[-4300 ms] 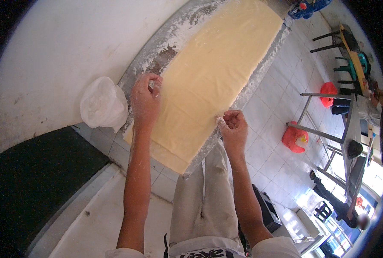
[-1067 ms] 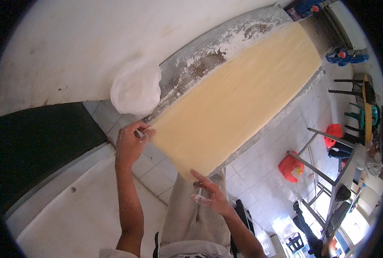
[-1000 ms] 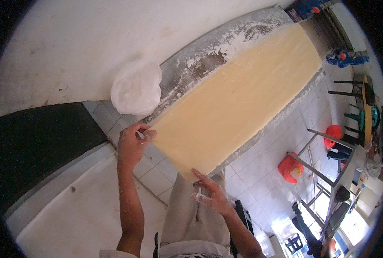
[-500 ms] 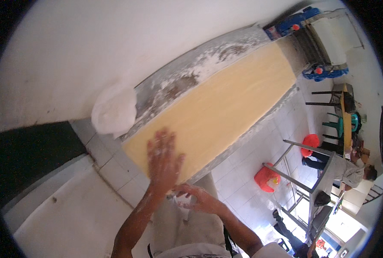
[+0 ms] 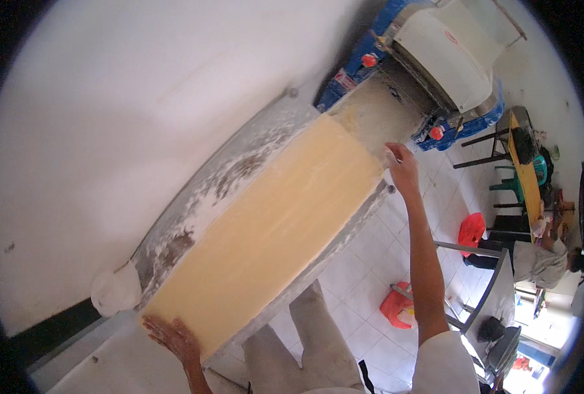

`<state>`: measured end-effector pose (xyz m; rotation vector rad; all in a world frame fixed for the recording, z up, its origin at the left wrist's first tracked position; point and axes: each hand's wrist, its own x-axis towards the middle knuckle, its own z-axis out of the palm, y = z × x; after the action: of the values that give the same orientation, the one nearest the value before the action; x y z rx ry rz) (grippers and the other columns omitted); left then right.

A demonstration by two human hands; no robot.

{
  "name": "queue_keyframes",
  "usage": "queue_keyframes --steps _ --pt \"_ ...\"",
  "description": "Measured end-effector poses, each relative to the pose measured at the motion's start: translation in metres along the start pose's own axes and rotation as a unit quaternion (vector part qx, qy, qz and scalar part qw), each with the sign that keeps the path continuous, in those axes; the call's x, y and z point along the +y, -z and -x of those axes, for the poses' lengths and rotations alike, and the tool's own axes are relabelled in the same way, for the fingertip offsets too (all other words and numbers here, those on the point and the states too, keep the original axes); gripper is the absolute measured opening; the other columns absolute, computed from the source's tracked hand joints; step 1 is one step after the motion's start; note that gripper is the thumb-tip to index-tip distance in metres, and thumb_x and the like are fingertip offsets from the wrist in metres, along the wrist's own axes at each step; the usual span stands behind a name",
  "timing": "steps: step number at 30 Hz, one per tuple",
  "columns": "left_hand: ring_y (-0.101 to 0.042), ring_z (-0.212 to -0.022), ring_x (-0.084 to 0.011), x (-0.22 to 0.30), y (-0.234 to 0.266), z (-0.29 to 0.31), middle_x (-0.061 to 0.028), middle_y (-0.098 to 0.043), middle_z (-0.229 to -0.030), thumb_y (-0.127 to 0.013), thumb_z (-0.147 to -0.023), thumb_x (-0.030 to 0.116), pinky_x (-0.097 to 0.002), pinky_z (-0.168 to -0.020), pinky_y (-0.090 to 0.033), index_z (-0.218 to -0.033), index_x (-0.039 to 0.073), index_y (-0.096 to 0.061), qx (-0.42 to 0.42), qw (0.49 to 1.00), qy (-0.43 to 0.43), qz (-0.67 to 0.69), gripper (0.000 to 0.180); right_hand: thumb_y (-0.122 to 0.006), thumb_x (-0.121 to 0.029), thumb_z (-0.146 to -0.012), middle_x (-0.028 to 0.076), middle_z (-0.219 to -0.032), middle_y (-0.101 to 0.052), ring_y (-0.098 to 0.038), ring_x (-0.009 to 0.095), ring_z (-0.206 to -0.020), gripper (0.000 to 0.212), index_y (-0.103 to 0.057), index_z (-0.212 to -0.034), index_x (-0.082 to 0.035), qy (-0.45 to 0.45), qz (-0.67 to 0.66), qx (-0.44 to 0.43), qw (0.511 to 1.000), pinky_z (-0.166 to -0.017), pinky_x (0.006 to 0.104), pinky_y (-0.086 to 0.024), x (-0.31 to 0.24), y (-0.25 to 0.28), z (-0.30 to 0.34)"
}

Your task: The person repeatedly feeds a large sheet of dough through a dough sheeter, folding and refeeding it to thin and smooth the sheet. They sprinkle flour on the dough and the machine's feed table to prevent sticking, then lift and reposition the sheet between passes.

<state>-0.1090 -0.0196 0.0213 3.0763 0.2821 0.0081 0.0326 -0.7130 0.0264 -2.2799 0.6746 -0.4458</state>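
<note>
A long, pale yellow sheet of dough (image 5: 266, 230) stretches diagonally along a floury metal table (image 5: 275, 115). At its near left end, my left hand (image 5: 176, 340) lies on the dough's edge with fingers extended. My right hand (image 5: 402, 165) is at the far right corner, beside the dough's end and the machine's tray (image 5: 374, 118). Its fingers are curled together; whatever they hold is too small to make out. Beyond the tray stands a dough sheeter (image 5: 439, 56) with a white cover, blue sides and red knobs.
A white cloth-like bundle (image 5: 116, 289) rests at the table's left end, by the wall. Right of the table, the tiled floor holds red bags (image 5: 397, 305) and a metal-framed table (image 5: 485, 289). Further off are a green chair (image 5: 525, 180) and a seated person (image 5: 541, 262).
My right hand has reached from near my body to the dough's far corner. My left hand now rests at the near left end. The view has shifted toward the machine.
</note>
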Motion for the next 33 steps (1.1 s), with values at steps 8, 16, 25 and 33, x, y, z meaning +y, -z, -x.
queue_keyframes --steps 8,16,25,33 --pt "-0.012 -0.157 -0.0415 0.038 -0.014 -0.006 -0.0243 -0.015 -0.170 -0.038 -0.110 0.044 -0.0542 -0.127 -0.007 -0.163 -0.001 -0.017 0.001 0.999 0.035 -0.015 0.072 -0.068 -0.042 -0.089 0.026 -0.104 -0.073 -0.072 0.036 -0.101 0.047 -0.074 -0.107 0.001 -0.096 0.154 -0.334 0.925 -0.091 0.0437 -0.055 0.037 -0.072 -0.090" --pt "-0.012 -0.157 -0.0413 0.037 -0.013 -0.002 -0.0226 -0.016 -0.170 -0.036 -0.111 0.039 -0.0555 -0.126 -0.007 -0.163 0.000 -0.018 0.024 0.999 0.002 -0.034 0.067 -0.074 -0.027 -0.094 0.005 -0.102 -0.072 -0.070 0.020 -0.089 0.035 -0.069 -0.116 -0.001 -0.299 -0.376 -0.135 0.867 -0.081 0.0362 -0.058 0.087 -0.048 -0.110" --pt "-0.012 -0.158 -0.0376 0.047 -0.012 -0.007 -0.0196 -0.015 -0.171 -0.035 -0.111 0.039 -0.0541 -0.126 -0.007 -0.163 0.001 -0.017 0.000 0.999 0.039 -0.018 0.067 -0.067 -0.024 -0.097 0.007 -0.105 -0.072 -0.069 0.013 -0.091 0.034 -0.065 -0.120 0.000 -0.144 -0.262 -0.164 0.940 -0.073 0.0289 -0.056 0.124 0.003 -0.128" --pt "-0.010 -0.159 -0.0375 0.045 -0.012 -0.006 -0.0190 -0.014 -0.171 -0.036 -0.111 0.043 -0.0550 -0.126 -0.007 -0.164 0.002 -0.016 0.001 0.999 0.036 -0.002 0.070 -0.073 -0.029 -0.089 0.013 -0.078 -0.071 -0.071 0.022 -0.068 0.040 -0.067 -0.114 0.001 -0.075 0.087 -0.091 0.989 -0.063 0.0355 -0.056 0.099 -0.038 -0.113"
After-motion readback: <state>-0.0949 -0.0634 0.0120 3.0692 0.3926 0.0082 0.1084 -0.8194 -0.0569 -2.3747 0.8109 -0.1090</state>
